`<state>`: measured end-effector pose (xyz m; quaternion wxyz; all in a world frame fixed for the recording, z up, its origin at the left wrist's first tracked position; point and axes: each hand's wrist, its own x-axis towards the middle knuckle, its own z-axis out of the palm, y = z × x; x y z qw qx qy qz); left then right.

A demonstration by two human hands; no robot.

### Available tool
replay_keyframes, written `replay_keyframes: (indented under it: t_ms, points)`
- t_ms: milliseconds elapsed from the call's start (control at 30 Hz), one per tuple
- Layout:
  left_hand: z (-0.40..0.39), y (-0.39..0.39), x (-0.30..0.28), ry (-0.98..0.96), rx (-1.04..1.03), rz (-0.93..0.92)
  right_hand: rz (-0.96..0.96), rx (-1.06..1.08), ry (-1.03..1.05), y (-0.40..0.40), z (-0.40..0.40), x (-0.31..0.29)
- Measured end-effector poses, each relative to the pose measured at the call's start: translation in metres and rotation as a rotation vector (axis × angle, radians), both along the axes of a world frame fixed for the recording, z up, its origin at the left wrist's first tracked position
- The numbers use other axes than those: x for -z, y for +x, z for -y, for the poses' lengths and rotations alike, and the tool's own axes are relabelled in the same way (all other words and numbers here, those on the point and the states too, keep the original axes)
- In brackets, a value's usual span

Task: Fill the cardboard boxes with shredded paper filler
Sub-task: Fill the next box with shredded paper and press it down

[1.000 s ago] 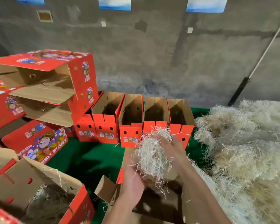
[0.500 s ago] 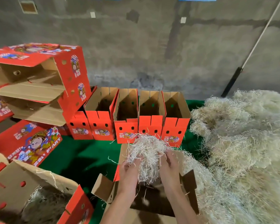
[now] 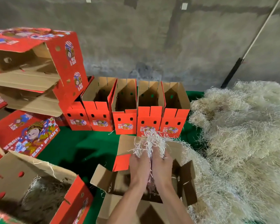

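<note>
Hands (image 3: 150,165) (both gripping filler (image 3: 149,143)) inside box rim (image 3: 187,180)

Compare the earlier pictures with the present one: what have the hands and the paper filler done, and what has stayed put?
Both hands, left hand and right hand, have come together and moved down, pushing the bundle of shredded paper into the open box below them; they still grip it. The row of upright boxes, the big filler heap and the stacked boxes have not moved.

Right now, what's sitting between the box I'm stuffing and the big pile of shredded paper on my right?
In the head view, loose strands spilling from the pile of shredded paper reach the open box's right flap; no bare cloth shows between.
</note>
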<state>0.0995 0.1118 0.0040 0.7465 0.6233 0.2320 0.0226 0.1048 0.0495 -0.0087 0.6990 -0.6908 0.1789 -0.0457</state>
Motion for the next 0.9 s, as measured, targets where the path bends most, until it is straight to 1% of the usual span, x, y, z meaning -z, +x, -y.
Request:
replay_keyframes:
  t_ms: [67, 100, 167, 200, 233, 300, 400, 467, 500, 533, 567, 600, 633, 667, 700, 733, 800, 867, 900]
  points:
    - [-0.007, 0.004, 0.002, -0.052, 0.042, -0.14, -0.149, -0.042, 0.097, 0.002, 0.006, 0.0]
    - [-0.012, 0.006, 0.001, -0.109, 0.086, -0.181, -0.225, -0.072, 0.164, 0.003, 0.009, 0.0]
    - [-0.02, 0.011, 0.002, -0.271, 0.181, -0.221, -0.342, -0.112, 0.336, 0.003, 0.013, -0.004]
    - [-0.023, 0.012, 0.001, -0.348, 0.207, -0.231, -0.364, -0.129, 0.422, 0.004, 0.015, -0.007]
    - [-0.024, 0.013, -0.001, -0.422, 0.23, -0.237, -0.365, -0.147, 0.495, 0.005, 0.017, -0.008]
    - [-0.028, 0.015, -0.003, -0.521, 0.262, -0.257, -0.314, -0.204, 0.564, 0.005, 0.02, -0.015]
    - [-0.028, 0.017, -0.005, -0.561, 0.288, -0.239, -0.218, -0.283, 0.66, 0.005, 0.024, -0.019]
    - [-0.028, 0.017, -0.006, -0.607, 0.275, -0.217, -0.187, -0.335, 0.744, 0.002, 0.025, -0.026]
    - [-0.028, 0.016, -0.008, -0.633, 0.267, -0.2, -0.173, -0.343, 0.754, 0.002, 0.027, -0.024]
    - [-0.028, 0.015, -0.009, -0.643, 0.265, -0.179, -0.164, -0.35, 0.746, 0.002, 0.028, -0.026]
    - [-0.027, 0.016, -0.008, -0.626, 0.265, -0.167, -0.166, -0.33, 0.684, 0.003, 0.03, -0.029]
    - [-0.026, 0.016, -0.009, -0.574, 0.244, -0.175, -0.173, -0.305, 0.57, 0.003, 0.032, -0.03]
    - [-0.024, 0.018, -0.008, -0.494, 0.205, -0.198, -0.176, -0.236, 0.399, 0.006, 0.035, -0.025]
    - [-0.023, 0.021, -0.007, -0.405, 0.149, -0.213, -0.151, -0.148, 0.233, 0.007, 0.036, -0.027]
    - [-0.022, 0.024, -0.006, -0.33, 0.076, -0.211, -0.066, -0.079, 0.123, 0.007, 0.036, -0.026]
    - [-0.021, 0.027, -0.004, -0.272, 0.006, -0.194, 0.026, -0.044, 0.063, 0.006, 0.035, -0.025]
    - [-0.015, 0.032, 0.004, -0.26, -0.094, -0.169, 0.13, -0.019, -0.016, 0.007, 0.033, -0.019]
    - [-0.008, 0.03, 0.007, -0.281, -0.146, -0.154, 0.156, 0.059, -0.066, 0.007, 0.029, -0.016]
    - [-0.005, 0.028, 0.01, -0.291, -0.145, -0.153, 0.129, 0.088, -0.026, 0.008, 0.03, -0.013]
